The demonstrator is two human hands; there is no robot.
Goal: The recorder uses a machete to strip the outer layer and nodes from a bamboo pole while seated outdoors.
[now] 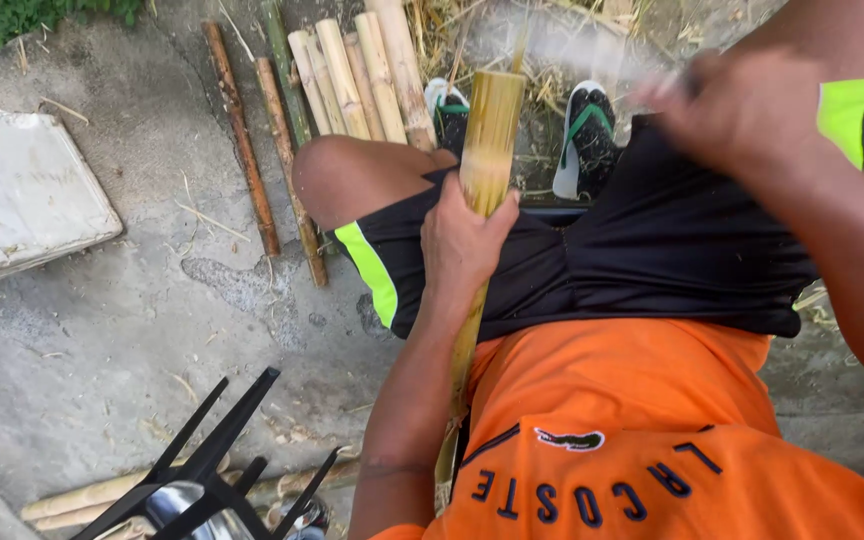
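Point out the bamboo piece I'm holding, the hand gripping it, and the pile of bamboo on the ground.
Yellow-green split bamboo piece [492, 120], head view: upper end above the grip.
Left hand [462, 240], head view: back of the hand.
Pile of pale bamboo poles [362, 75], head view: middle pole.

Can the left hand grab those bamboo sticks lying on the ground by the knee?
Probably not right now. The left hand is wrapped around the bamboo pole across the lap. The bamboo sticks lie beyond the knee, so the hand would need to let go first.

Bare concrete ground [102, 330] is seen, bamboo poles [352, 75] laid across it (some darker sticks [252, 150] alongside), a white slab [22, 190] at left.
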